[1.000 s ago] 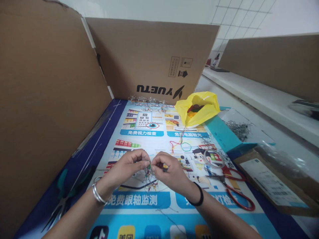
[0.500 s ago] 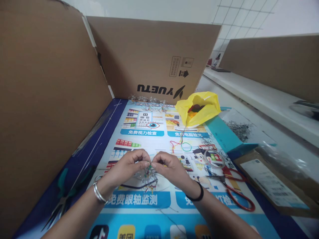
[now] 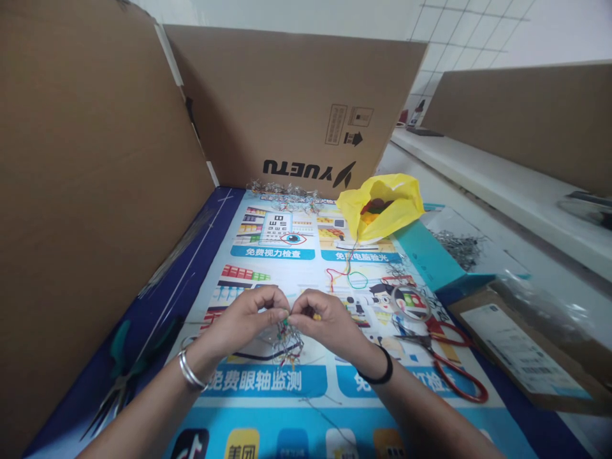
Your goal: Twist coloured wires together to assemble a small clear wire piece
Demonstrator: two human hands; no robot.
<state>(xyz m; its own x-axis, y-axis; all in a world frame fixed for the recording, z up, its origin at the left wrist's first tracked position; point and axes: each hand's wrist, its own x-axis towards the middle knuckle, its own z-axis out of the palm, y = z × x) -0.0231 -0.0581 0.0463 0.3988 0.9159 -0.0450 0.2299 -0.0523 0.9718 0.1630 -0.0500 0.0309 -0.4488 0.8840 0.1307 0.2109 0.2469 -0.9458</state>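
Note:
My left hand (image 3: pixel 255 313) and my right hand (image 3: pixel 322 317) meet at the middle of the printed mat (image 3: pixel 282 287), fingertips pinched close together. Between them hangs a small tangled bundle of thin wires (image 3: pixel 287 347) with green and red bits, its top hidden by the fingertips. Both hands pinch the top of this bundle. Behind the hands, a red and green thread (image 3: pixel 357 279) lies on the mat and runs up to a yellow bag (image 3: pixel 382 207). Red-handled scissors (image 3: pixel 452 363) rest to the right of my right hand, below a clear roll of tape (image 3: pixel 410 303).
Pliers with teal handles (image 3: pixel 122 376) lie at the left. Cardboard walls (image 3: pixel 287 108) stand at the back and left. More wire pieces (image 3: pixel 291 194) lie along the back edge. At right are a teal box (image 3: pixel 430 258), a wire pile (image 3: pixel 461 248) and a labelled package (image 3: pixel 526 350).
The hands stay together at the wire bundle, with only slight finger movement. The bundle hangs almost as before, and the camera view has shifted very slightly.

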